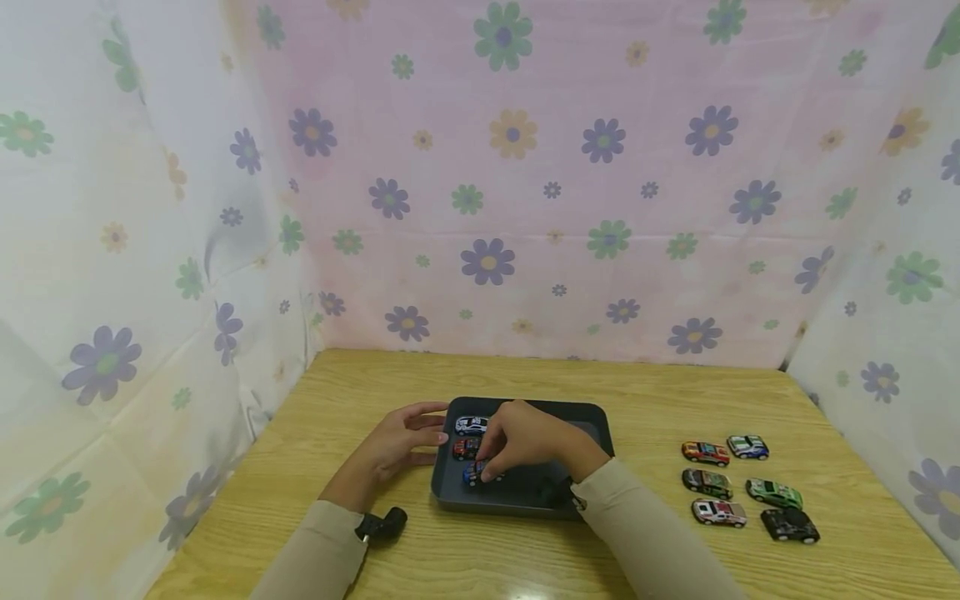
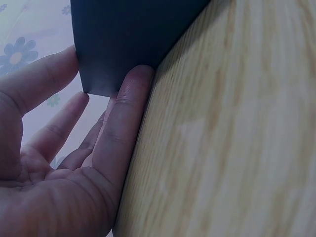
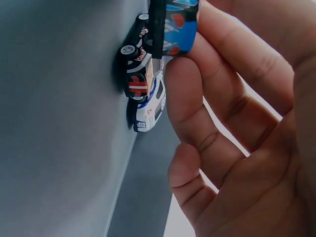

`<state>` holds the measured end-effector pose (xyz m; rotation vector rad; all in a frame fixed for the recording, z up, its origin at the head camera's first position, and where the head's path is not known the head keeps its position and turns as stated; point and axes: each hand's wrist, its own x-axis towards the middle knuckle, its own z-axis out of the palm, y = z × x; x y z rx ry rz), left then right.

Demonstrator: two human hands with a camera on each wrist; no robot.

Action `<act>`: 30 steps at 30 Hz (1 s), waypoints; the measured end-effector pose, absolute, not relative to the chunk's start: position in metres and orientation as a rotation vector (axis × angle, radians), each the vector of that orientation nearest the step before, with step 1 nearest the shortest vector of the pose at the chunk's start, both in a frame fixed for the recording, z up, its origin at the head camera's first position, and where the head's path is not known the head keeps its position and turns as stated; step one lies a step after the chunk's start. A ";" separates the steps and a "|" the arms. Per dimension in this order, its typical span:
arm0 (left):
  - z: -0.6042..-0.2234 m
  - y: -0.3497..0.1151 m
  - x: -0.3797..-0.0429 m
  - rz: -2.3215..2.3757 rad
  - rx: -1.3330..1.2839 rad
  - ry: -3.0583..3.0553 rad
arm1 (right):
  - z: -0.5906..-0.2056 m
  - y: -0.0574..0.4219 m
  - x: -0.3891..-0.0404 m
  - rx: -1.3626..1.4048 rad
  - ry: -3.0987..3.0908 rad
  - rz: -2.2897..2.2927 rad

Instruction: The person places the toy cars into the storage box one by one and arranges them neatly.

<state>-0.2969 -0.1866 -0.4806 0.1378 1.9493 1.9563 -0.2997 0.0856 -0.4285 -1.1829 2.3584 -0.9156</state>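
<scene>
A dark grey tray [image 1: 517,502] lies on the table with toy cars in its left part. My right hand [image 1: 528,437] reaches over the tray and pinches a blue toy car [image 1: 472,474]. In the right wrist view the blue car's end shows between the fingertips, close to the tray floor. Beside it in the tray stand a red and black toy car [image 3: 138,81] and a white toy car [image 3: 152,109]. My left hand [image 1: 397,442] is at the tray's left side. Its fairly straight fingers [image 2: 126,103] touch the outer wall in the left wrist view.
On the wooden table [image 1: 375,383], right of the tray, several toy cars stand in a loose group, among them a green one [image 1: 774,493] and a black one [image 1: 791,526]. Flowered cloth [image 1: 555,208] hangs behind the table and at both sides.
</scene>
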 end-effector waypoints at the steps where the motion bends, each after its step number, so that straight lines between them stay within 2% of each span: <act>1: -0.481 -0.186 -0.297 1.955 0.138 1.947 | -0.429 0.085 -0.300 -1.172 2.356 -0.911; 30: -0.484 -0.187 -0.298 1.961 0.139 1.950 | -0.438 0.066 -0.302 -1.189 2.387 -0.788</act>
